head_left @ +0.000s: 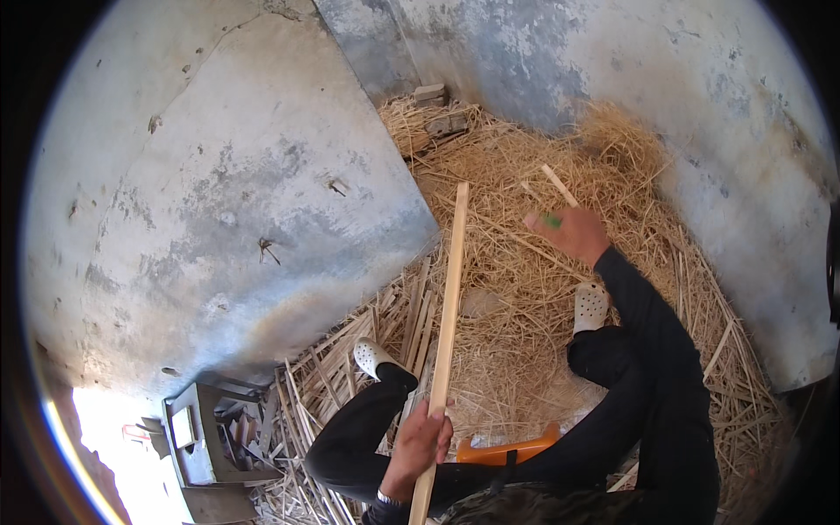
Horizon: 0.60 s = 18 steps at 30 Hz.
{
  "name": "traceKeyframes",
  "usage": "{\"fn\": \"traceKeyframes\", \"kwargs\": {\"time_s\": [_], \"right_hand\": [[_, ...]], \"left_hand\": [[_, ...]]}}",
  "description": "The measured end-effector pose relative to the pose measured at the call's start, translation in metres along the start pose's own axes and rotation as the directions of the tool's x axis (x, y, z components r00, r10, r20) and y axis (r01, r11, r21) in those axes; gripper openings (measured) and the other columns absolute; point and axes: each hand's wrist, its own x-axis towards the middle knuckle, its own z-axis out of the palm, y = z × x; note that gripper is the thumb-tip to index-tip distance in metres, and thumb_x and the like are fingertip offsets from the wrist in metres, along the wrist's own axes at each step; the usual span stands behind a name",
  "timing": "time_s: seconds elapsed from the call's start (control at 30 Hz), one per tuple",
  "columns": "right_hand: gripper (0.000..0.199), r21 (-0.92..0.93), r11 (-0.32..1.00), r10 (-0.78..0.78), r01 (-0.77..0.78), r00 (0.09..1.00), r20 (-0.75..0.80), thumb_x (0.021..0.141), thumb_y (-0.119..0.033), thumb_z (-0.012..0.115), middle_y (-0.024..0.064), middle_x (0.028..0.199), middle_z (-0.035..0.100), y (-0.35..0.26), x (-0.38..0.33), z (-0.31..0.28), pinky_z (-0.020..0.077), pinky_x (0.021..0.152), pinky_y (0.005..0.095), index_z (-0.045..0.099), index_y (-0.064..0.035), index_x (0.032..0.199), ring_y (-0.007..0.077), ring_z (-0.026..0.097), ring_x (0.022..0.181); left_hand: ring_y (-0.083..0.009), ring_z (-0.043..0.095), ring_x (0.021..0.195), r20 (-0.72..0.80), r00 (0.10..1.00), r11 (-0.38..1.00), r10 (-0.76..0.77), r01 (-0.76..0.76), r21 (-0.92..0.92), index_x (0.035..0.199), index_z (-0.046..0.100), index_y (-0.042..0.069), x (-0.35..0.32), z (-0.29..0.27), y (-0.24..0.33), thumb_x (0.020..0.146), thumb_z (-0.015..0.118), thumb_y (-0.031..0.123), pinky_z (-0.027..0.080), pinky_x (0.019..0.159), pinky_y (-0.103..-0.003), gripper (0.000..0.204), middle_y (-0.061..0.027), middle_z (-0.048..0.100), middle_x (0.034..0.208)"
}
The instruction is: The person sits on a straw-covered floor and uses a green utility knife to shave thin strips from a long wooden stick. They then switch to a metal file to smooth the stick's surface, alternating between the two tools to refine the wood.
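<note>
Peeling walls (pixel 201 166), strawy floor (pixel 516 337), grey cabinet (pixel 198 465)

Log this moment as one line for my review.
left grip: closed on long wooden strip | right grip: over straw, small green item at it, hold unclear

Here's the left hand (pixel 418 442), low near bottom centre, fingers (pixel 444 431) curled into a grip, wrist (pixel 394 490) by the lower edge; and there's the black-sleeved right arm (pixel 652 306), long up the right side, its blurred right hand (pixel 577 236) angled leftward above centre.
</note>
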Motion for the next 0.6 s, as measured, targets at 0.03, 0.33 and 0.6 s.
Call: {"fn": "traceKeyframes", "kwargs": {"time_s": [0.03,0.33,0.6], "right_hand": [[0.083,-0.052,0.988,-0.142,0.144,0.989,0.045,0.08,-0.083,0.041,0.0024,0.044,0.04,-0.019,-0.017,0.004,0.0357,0.042,0.0375,0.064,-0.0064,0.059,0.0178,0.043,0.04],[0.073,-0.027,0.873,-0.488,0.488,0.869,-0.08,0.075,-0.082,0.051,0.0083,0.041,0.046,-0.082,-0.086,0.037,0.0397,0.039,0.0381,0.063,-0.0129,0.054,0.0265,0.05,0.037],[0.073,-0.048,0.771,-0.633,0.635,0.755,-0.173,0.072,-0.083,0.054,0.0056,0.04,0.044,-0.088,-0.093,0.041,0.0378,0.037,0.0378,0.062,-0.0124,0.053,0.0229,0.049,0.036]], "left_hand": [[-0.0077,0.04,0.041,0.013,1.0,0.999,0.028,-0.028,0.03,0.12,0.045,0.0,0.01,0.005,0.01,0.102,0.043,0.026,0.034,0.04,-0.02,0.031,0.0002,0.044,0.061],[-0.007,0.04,0.044,0.126,0.991,0.998,0.054,-0.057,0.017,0.126,0.043,0.001,0.009,0.025,0.031,0.104,0.038,0.024,0.036,0.044,-0.019,0.032,0.0004,0.043,0.067],[-0.0068,0.039,0.041,0.153,0.982,0.991,0.107,-0.092,-0.102,0.124,0.043,0.0,0.007,0.029,0.029,0.104,0.039,0.023,0.034,0.04,-0.019,0.031,0.0011,0.041,0.062]]}}
